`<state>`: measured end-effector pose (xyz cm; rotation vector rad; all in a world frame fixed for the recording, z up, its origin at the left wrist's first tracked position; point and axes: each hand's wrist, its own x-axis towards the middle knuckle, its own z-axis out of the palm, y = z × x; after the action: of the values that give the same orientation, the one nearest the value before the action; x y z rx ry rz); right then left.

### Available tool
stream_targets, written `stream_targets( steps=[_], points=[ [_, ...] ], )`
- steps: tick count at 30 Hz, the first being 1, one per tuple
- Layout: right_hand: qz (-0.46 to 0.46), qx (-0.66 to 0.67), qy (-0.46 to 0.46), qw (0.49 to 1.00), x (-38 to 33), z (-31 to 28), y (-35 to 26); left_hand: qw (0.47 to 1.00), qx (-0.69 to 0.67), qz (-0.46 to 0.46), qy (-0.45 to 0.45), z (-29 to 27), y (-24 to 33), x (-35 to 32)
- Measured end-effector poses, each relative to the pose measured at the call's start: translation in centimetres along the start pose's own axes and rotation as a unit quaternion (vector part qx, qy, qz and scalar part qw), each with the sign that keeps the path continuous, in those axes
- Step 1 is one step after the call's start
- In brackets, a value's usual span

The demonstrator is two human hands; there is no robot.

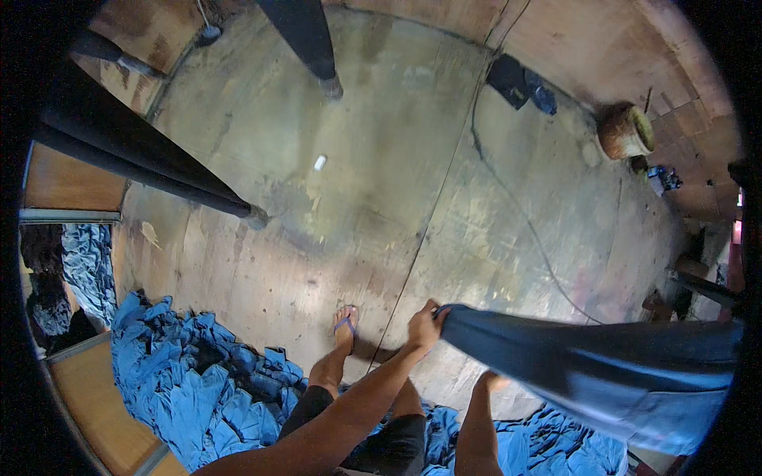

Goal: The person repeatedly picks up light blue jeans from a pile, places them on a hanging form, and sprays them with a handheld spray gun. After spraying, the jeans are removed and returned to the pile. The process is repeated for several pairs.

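My left hand [426, 327] is closed on the narrow end of a long dark blue garment [571, 349]. The cloth stretches away to the right, widening and blurred by motion toward its far end. It looks like a trouser leg, but its full shape does not show. My right hand [495, 381] is at the garment's lower edge, its fingers hidden by the cloth and smeared. Crumpled blue garments [198, 389] lie heaped at the lower left. More blue cloth [548, 444] lies under and beside the held garment.
Dark posts [175, 159] slant across the left and another post [305, 40] stands at the top. A cable [524, 210] crosses the worn floor. Dark cloth [512, 79] and a rusty pot [627, 133] sit far right. A small white object [320, 163] lies mid-floor.
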<state>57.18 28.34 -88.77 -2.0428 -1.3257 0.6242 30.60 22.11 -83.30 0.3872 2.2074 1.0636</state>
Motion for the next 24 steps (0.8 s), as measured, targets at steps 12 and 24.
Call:
stream_targets(
  steps=[12, 24],
  points=[
    [-0.001, -0.145, -0.665, 0.733, -30.9, 5.1, 15.5, 0.794, 0.357, -0.464, -0.163, -30.0, -42.0, -5.3],
    [0.081, -0.082, -0.679, 0.725, -23.1, -8.8, -20.8, 0.735, 0.399, -0.385, -0.389, -48.8, -10.6, 0.4]
  ],
)
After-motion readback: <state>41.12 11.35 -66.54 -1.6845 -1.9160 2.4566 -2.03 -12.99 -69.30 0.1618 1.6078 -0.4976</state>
